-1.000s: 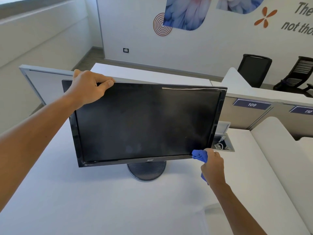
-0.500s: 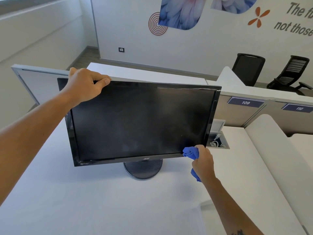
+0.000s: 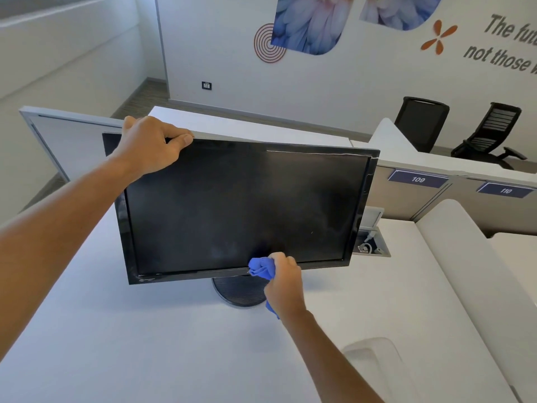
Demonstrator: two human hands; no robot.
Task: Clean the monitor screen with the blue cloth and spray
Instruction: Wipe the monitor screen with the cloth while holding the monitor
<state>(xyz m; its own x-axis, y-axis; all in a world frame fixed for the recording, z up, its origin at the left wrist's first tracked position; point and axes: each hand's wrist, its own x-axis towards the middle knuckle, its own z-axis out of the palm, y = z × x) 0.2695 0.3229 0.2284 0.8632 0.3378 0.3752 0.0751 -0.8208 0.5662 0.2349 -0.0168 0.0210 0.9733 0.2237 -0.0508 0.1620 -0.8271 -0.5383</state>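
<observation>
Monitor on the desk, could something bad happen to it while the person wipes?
It might tip or swivel: the monitor stands on one small round base, and only the left hand steadies its top corner. Also, the right hand holds the blue cloth bunched, so it may miss the hazy smears higher up.

Your left hand (image 3: 151, 146) curls over an edge, arm outstretched; your right hand (image 3: 283, 282) is clenched, forearm angled up.
</observation>
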